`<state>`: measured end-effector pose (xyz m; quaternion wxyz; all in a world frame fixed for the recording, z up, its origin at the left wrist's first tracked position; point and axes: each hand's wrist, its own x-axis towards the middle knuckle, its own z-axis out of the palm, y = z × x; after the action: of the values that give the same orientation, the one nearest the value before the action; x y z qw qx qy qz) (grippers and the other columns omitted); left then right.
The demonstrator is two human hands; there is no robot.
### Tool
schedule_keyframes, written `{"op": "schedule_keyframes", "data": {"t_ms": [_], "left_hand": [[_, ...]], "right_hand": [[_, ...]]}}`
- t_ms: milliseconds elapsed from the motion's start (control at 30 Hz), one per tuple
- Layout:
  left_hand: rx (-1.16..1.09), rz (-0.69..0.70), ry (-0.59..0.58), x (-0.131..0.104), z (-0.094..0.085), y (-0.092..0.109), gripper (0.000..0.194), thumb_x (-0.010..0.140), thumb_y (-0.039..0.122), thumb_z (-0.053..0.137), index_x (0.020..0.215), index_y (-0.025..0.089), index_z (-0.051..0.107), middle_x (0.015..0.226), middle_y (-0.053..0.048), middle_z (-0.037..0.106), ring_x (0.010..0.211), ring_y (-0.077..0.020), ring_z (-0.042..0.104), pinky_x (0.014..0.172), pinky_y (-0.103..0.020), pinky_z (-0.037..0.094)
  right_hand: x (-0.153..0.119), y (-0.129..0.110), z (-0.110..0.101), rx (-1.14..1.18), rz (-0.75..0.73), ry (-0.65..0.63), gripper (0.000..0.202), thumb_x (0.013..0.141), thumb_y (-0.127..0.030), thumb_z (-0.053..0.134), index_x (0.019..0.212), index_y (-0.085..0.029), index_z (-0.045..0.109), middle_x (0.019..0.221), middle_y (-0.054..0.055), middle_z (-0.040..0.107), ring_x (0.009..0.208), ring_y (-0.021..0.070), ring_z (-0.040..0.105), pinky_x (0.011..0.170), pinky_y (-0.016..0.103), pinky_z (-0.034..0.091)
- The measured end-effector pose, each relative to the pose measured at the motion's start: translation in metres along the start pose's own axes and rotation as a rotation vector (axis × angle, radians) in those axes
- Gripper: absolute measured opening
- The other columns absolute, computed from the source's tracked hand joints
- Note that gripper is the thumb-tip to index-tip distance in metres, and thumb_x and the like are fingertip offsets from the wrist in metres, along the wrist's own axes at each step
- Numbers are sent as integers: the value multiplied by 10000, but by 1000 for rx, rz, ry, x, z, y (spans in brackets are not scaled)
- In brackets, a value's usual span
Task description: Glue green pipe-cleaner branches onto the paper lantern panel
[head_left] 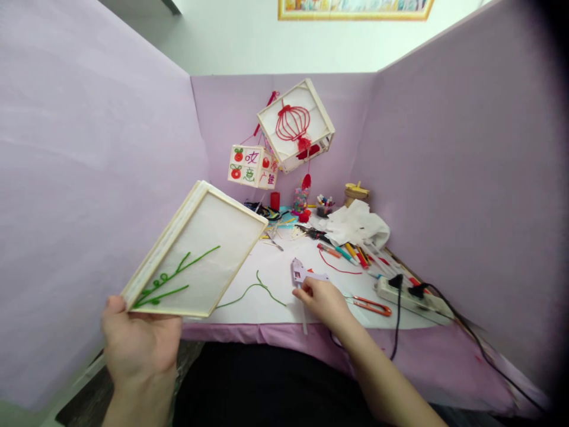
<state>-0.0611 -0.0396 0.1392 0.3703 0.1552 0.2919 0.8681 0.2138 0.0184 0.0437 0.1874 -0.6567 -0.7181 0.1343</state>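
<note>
My left hand [142, 341] is closed around the lower corner of a white-panelled lantern frame [235, 237] edged with pale wooden strips. It is held tilted above the table's left side. On its face lies a bent green pipe-cleaner sprig [171, 276]. Curled fingers of my right hand [322, 299] close over the rear of a pale lilac hot glue gun [299, 270], hiding part of it. A glue stick [304, 323] sticks out towards me below the fingers. Between the hands, a forked green pipe cleaner [258, 284] rests on the white tabletop.
Orange-handled snips [371, 305] lie right of my right hand, near a power strip [413, 299] with black cords. Markers [351, 255], white cloth [360, 222] and pliers [313, 233] are farther back. Two decorated lanterns [296, 124] hang above. Lilac panels [427, 148] enclose the table.
</note>
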Motion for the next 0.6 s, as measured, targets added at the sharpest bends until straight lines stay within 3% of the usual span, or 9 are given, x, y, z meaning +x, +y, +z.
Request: {"op": "schedule_keyframes", "data": {"t_ms": [167,267,333,433,600], "left_hand": [[-28,74,7,1,1,8,342,948,332,340,1005,209,655,1016,37,744,1207,-197,572,1031,-348,487],[6,105,-4,3,-2,9,337,941,329,347,988,220,663,1004,34,750,1231,-207,551,1037,-357,485],[15,111,-2,4,-6,8,331,935,335,358,969,228,669,994,25,752,1233,-221,550,1048,-385,476],[11,108,16,6,-10,6,329,934,334,366,939,233,679,974,20,755,1231,-225,552,1075,-417,444],[6,128,38,8,-10,4,331,921,344,393,933,189,685,970,-17,753,1202,-233,573,1094,-446,406]], "right_hand": [[56,-8,-27,-87,-2,52,222,901,-193,489,835,-172,700,893,110,722,875,230,654,677,279,412],[106,-24,-31,-81,-70,-24,145,880,-163,565,825,-160,700,916,96,709,908,220,647,764,288,452],[134,-39,-21,-80,-85,-79,140,910,-247,589,949,-144,676,1008,92,675,939,210,633,821,332,492],[164,-57,6,-63,-83,-132,287,933,-326,578,1170,-165,581,1180,86,596,998,208,612,848,409,530],[183,-61,33,88,-48,-103,301,931,-316,582,1194,-169,572,1212,100,579,1022,216,605,858,406,527]]}}
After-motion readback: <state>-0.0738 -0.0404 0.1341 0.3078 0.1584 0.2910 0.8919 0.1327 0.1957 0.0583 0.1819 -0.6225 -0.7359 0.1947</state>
